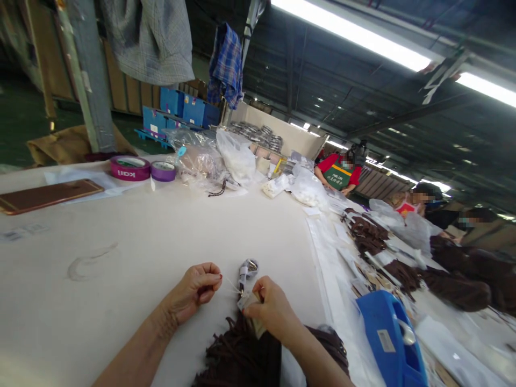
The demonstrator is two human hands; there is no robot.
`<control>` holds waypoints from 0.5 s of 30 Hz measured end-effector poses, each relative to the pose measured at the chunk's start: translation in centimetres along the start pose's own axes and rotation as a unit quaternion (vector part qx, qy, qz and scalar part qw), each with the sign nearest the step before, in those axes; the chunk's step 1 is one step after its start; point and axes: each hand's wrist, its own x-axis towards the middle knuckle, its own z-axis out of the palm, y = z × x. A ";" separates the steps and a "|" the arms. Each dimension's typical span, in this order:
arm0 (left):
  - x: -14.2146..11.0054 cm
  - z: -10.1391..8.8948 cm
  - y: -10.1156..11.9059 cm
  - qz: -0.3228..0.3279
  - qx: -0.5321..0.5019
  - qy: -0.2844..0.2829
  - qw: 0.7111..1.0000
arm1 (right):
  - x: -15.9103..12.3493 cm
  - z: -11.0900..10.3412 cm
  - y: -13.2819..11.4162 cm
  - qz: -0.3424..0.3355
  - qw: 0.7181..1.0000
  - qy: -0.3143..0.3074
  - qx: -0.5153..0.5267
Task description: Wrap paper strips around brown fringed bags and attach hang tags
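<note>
My left hand [195, 290] is closed in a pinch on one end of a thin white string [230, 283]. The string runs across to my right hand [274, 309], whose thumb and fingers grip a small pale tag [244, 301]. Just beyond the tag lies a metal clasp [250, 265] in clear wrapping, at the end of a dark strap. Below my hands, at the table's near edge, is a dark brown fringed bag [237, 355], partly hidden by my right forearm.
A blue plastic holder [387, 336] stands at right. A phone [50, 194], a magenta tape roll [129, 167] and a purple one [163, 171] lie at left. Plastic bags [237, 156] line the back. Brown fringed pieces [366, 231] cover the right side, where co-workers [341, 172] are.
</note>
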 end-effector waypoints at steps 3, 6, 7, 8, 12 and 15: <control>-0.2 0.2 -0.4 -0.004 0.036 -0.008 0.999 | 0.2 -1.1 -0.2 0.092 0.976 -0.050 0.190; -1.0 0.7 -1.0 -0.018 0.072 -0.019 0.997 | -0.6 -1.5 -0.3 0.127 0.957 -0.098 0.242; -1.4 0.8 -1.2 -0.023 0.079 -0.024 0.996 | -1.0 -1.2 -0.2 0.134 0.950 -0.114 0.256; -1.7 0.9 -1.4 -0.026 0.081 -0.029 0.996 | -1.3 -0.8 -0.2 0.141 0.943 -0.131 0.271; -3.5 1.1 -2.0 -0.038 0.042 -0.054 0.997 | -2.0 1.7 0.0 0.145 0.929 -0.157 0.301; -4.7 0.9 -2.0 -0.048 0.038 -0.079 0.995 | -1.6 3.3 0.1 0.136 0.933 -0.097 0.318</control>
